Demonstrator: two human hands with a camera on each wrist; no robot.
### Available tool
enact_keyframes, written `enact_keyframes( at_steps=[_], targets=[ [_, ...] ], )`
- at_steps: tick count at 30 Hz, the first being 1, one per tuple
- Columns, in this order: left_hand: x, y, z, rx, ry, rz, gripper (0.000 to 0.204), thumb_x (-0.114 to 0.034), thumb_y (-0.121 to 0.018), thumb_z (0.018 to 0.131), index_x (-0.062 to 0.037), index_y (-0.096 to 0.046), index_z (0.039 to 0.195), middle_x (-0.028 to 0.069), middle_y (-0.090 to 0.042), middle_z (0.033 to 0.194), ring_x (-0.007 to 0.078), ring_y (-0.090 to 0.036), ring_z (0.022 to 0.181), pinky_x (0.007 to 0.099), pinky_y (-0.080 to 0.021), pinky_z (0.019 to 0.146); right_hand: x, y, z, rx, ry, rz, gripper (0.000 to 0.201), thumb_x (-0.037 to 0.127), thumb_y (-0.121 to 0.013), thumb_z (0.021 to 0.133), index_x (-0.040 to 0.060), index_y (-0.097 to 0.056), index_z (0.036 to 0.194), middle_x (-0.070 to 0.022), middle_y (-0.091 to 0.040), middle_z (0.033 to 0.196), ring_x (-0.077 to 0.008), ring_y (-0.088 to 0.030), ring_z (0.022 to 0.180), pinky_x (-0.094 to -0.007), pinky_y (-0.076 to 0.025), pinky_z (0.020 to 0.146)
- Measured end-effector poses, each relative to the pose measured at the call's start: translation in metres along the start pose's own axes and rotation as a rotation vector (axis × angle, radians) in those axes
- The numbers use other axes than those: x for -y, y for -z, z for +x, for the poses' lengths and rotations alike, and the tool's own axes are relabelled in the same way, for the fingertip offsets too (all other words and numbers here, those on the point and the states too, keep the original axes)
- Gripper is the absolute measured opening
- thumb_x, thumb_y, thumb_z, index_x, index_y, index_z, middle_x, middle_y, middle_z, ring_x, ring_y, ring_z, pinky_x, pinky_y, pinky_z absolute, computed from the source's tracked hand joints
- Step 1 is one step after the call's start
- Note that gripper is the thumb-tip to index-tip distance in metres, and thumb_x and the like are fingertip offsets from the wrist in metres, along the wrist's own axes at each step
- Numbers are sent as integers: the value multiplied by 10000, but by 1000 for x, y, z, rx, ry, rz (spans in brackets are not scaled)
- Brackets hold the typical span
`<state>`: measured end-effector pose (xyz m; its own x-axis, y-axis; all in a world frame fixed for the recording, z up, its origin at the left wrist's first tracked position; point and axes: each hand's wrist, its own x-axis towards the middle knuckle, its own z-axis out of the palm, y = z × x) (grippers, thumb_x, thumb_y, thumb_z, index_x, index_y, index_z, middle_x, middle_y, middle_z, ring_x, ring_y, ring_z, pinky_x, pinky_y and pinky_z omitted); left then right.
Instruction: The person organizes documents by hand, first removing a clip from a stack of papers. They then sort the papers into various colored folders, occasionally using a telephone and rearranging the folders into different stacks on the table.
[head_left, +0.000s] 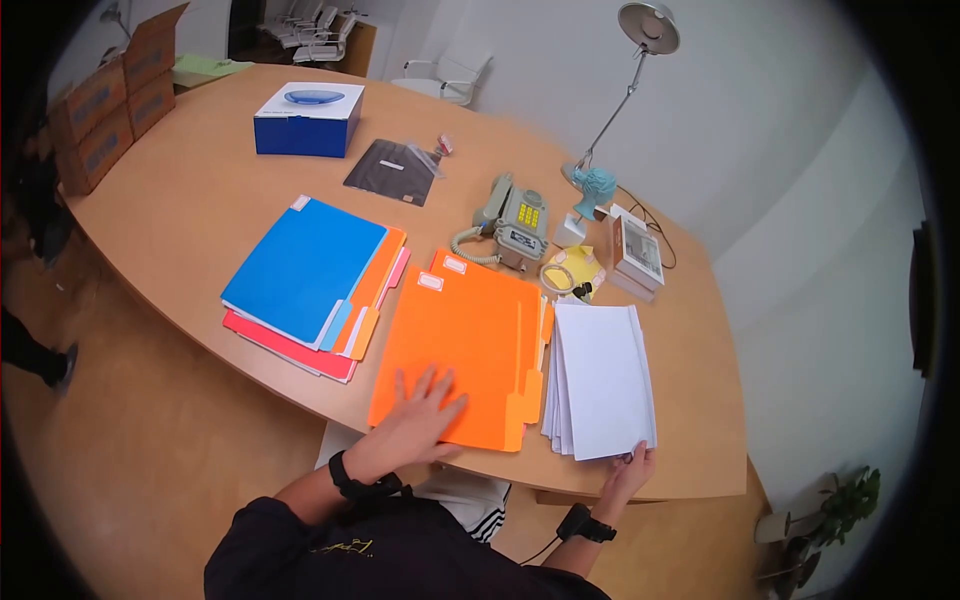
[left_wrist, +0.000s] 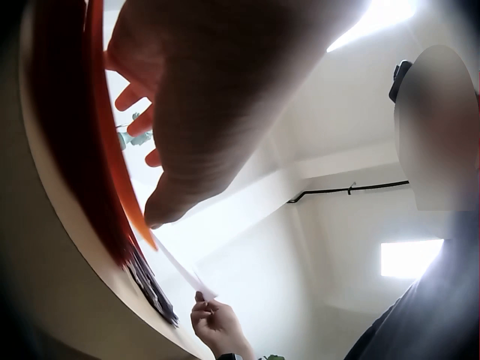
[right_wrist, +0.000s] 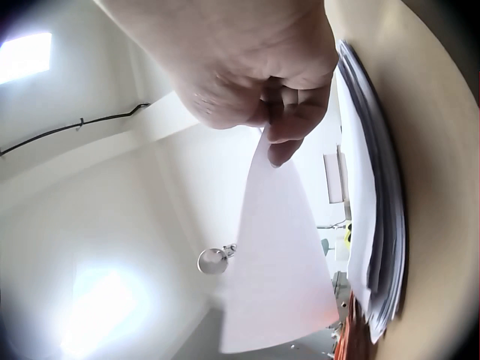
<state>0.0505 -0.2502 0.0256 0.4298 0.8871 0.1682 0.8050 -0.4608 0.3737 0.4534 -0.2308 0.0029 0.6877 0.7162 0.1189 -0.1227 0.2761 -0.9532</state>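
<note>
The left hand (head_left: 418,418) lies with fingers spread on the lower part of an orange folder (head_left: 470,350), which tops a stack of folders; the left wrist view shows this hand (left_wrist: 202,97) over the orange edge. At the lower right corner of a white sheet (head_left: 605,375), the right hand (head_left: 630,470) pinches the paper. In the right wrist view the pinched sheet (right_wrist: 277,247) hangs from thumb and fingers of that hand (right_wrist: 262,82), raised apart from a pile of papers (right_wrist: 375,202). The pile (head_left: 557,400) sits right of the orange folders.
Blue folder (head_left: 305,265) over orange and red ones at left. Farther back are a blue-and-white box (head_left: 305,130), a dark pouch (head_left: 390,172), a telephone (head_left: 515,225), a teal bust (head_left: 594,188), yellow notes (head_left: 580,265), a book box (head_left: 637,250) and a lamp (head_left: 650,30). Cartons (head_left: 100,120) stand far left.
</note>
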Motion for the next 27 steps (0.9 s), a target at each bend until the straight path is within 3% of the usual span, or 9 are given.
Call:
enact_keyframes(
  at_steps=[1,3,5,7,11,13,15,22,27],
  targets=[
    [3,6,-4,-2,-4,4,804,-483,-729,793,-75,-446,1426,266,-292,1513,500,-205,1433,759,-201,1060,-1,1,0,-43,-13,-17,138,174,-541,1022,46,-585,998,32,-532,669,-37,-436,493,-201,-319,408],
    [10,17,-11,48,200,175,908,-554,-758,729,-87,-432,1436,294,-263,1519,522,-154,1445,757,-190,1072,-7,2,3,-56,5,-148,161,166,-525,1026,12,-571,1031,14,-523,659,-54,-437,482,-210,-325,402],
    [16,23,-13,52,226,157,928,-549,-776,709,-89,-431,1437,305,-251,1520,531,-148,1442,750,-195,1075,-17,5,6,-65,20,-279,189,157,-509,1031,-22,-557,1065,-4,-515,650,-71,-438,471,-218,-331,396],
    [23,26,-13,58,256,140,948,-543,-795,689,-92,-430,1439,317,-240,1522,540,-142,1439,743,-201,1079,-24,10,8,71,78,-413,241,144,-518,1025,-53,-508,1163,-25,-528,648,-74,-431,457,-219,-315,381],
    [37,26,-4,-7,100,39,867,-462,-822,694,-108,-474,1405,307,-270,1514,536,-178,1429,632,-264,1120,-30,11,12,3,54,-376,281,131,-535,1016,-46,-454,1219,-35,-532,665,-67,-403,448,-223,-294,371],
    [42,25,2,-28,47,43,822,-436,-827,698,-115,-503,1382,303,-296,1502,531,-202,1423,582,-291,1131,-35,15,16,8,83,-333,275,169,-559,1011,5,-448,1201,-14,-532,696,-44,-398,458,-210,-284,371],
    [48,22,10,-53,-29,57,725,-426,-809,717,-130,-556,1328,291,-362,1462,505,-283,1394,517,-328,1124,-40,16,20,-15,122,-311,277,169,-566,1007,12,-448,1203,-8,-520,723,-41,-381,469,-208,-272,377],
    [61,24,27,-10,-111,64,694,-469,-771,748,-146,-574,1330,287,-414,1421,449,-336,1383,517,-319,1125,-38,17,19,-249,136,-308,230,126,-536,993,55,-451,1193,15,-477,783,-29,-328,508,-200,-218,395],
    [62,29,19,-27,-123,131,742,-532,-704,799,-102,-504,1370,263,-393,1439,464,-323,1382,573,-286,1135,-37,26,19,-170,54,-244,182,79,-511,978,59,-479,1156,15,-477,807,-24,-322,513,-199,-222,400]
  ],
)
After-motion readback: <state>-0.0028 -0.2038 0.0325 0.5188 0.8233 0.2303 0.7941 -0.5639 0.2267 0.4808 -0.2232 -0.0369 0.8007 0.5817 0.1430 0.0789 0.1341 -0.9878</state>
